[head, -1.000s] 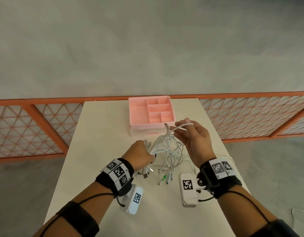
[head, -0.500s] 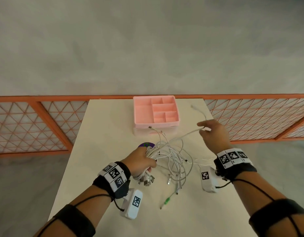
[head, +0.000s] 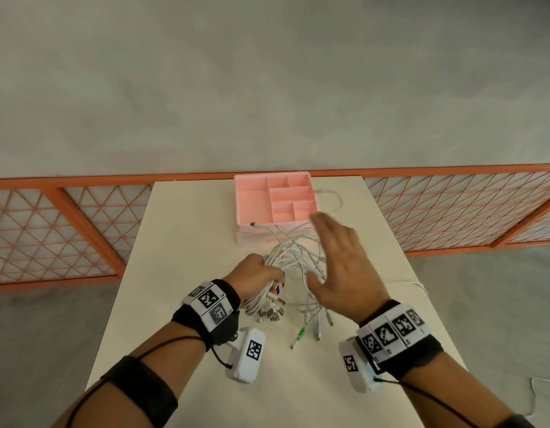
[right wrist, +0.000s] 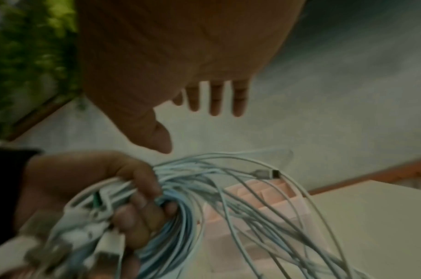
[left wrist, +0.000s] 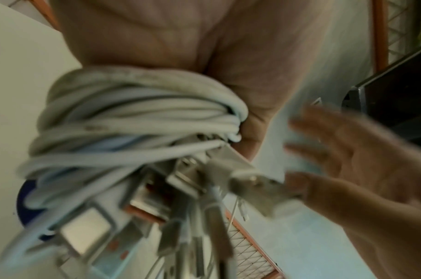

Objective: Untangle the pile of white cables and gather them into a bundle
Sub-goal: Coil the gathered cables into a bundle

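Observation:
My left hand (head: 257,271) grips a bunch of white cables (head: 293,256) just above the table, fingers curled round them. Their USB plugs (head: 269,313) hang below the fist, and loose loops fan out toward the pink tray. The left wrist view shows the cables (left wrist: 138,117) packed across the palm with the plugs (left wrist: 204,188) dangling. My right hand (head: 337,251) hovers flat over the loops, fingers straight and spread, holding nothing. In the right wrist view the right hand (right wrist: 180,56) is above the left hand (right wrist: 97,179) and the cables (right wrist: 228,188).
A pink compartment tray (head: 252,199) stands at the table's far edge. One loose white cable (head: 334,196) lies to its right, another (head: 406,282) at the table's right edge. A green-tipped plug (head: 301,335) lies near me. A purple round thing (head: 280,287) shows under the left hand.
The right hand pulled one cable up and out to the right, let it go, and has come back open over the tangle. The left hand kept its grip.

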